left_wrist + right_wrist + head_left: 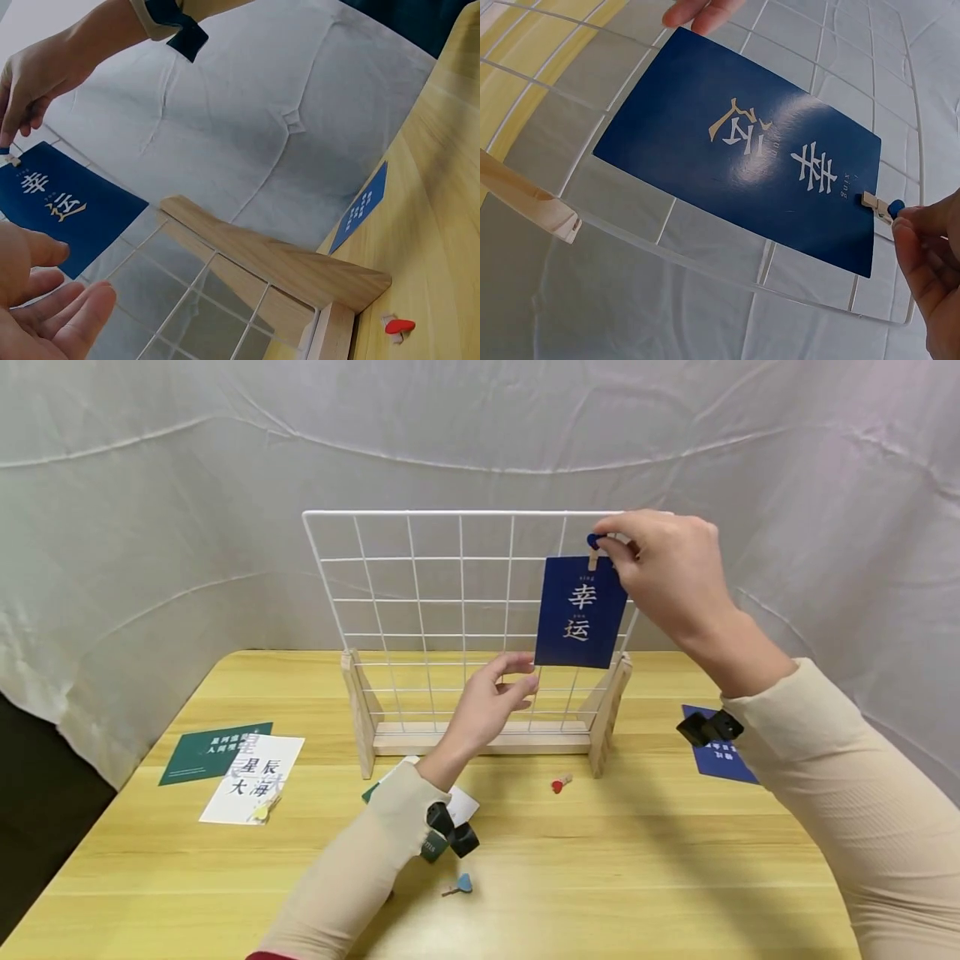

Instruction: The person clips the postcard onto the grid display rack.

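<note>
A dark blue card (579, 635) with white and gold characters hangs in front of the upper right of a white wire grid (462, 560). At its top edge is a small wooden clothespin (879, 205) with a blue ornament. My right hand (671, 568) pinches the ornament end of that clothespin between thumb and fingertips. My left hand (487, 702) is held below and left of the card, fingers loosely bent and apart. Its fingertips (705, 16) come right up to the card's lower corner in the right wrist view.
Wooden feet (611, 710) support the grid on the table. A red heart clothespin (558, 785) and a blue one (463, 883) lie in front. At left are a green card (191, 756) and a white card (232, 802) bearing a yellow clothespin (261, 812); another blue card (723, 762) lies right.
</note>
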